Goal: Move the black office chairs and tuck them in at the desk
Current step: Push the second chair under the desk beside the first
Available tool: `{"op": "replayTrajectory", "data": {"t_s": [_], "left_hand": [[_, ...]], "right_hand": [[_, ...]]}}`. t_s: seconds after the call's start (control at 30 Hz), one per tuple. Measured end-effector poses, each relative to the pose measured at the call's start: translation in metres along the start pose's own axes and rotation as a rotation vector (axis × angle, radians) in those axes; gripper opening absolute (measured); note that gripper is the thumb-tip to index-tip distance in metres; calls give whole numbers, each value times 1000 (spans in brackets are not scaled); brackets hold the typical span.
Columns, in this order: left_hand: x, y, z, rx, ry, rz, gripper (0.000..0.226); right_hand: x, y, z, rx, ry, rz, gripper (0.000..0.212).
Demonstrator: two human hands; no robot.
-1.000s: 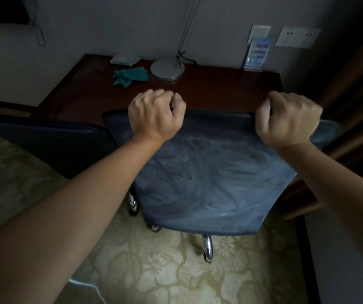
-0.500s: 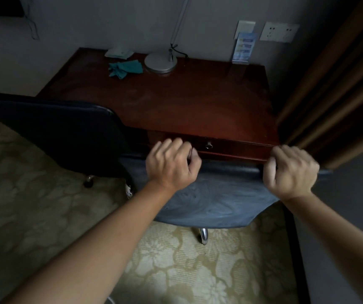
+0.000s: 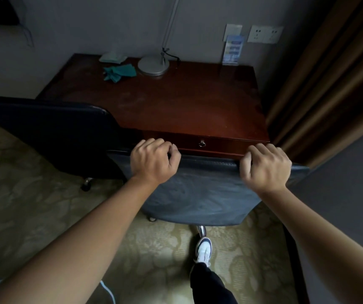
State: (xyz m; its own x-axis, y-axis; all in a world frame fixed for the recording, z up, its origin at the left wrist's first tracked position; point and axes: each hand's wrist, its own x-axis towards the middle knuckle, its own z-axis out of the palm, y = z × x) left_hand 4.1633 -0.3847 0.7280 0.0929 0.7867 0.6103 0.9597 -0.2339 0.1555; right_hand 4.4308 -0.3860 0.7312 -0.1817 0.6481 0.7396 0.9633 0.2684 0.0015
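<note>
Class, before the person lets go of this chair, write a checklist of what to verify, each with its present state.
1. Left hand grips the chair backrest top edge: ok.
2. Right hand grips the same edge: ok.
3. Backrest top meets the desk front, by the drawer lock: ok.
4. Seat is fully under the desk: cannot tell, hidden.
5. Second chair on the left is tucked in: cannot tell, its seat is hidden.
6. Shoe is clear of the chrome chair leg: not ok, close behind it.
</note>
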Motion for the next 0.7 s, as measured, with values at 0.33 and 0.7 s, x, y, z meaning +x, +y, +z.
{"op": "replayTrajectory", "data": {"t_s": [0.33,0.7], "left_hand": [[47,-28,24,-25,53,94,38],[67,-27,34,-34,75,114,36]], "right_hand": [[32,3,30,-29,78,-90,40],[48,14,45,-33,105,-118,41]]}}
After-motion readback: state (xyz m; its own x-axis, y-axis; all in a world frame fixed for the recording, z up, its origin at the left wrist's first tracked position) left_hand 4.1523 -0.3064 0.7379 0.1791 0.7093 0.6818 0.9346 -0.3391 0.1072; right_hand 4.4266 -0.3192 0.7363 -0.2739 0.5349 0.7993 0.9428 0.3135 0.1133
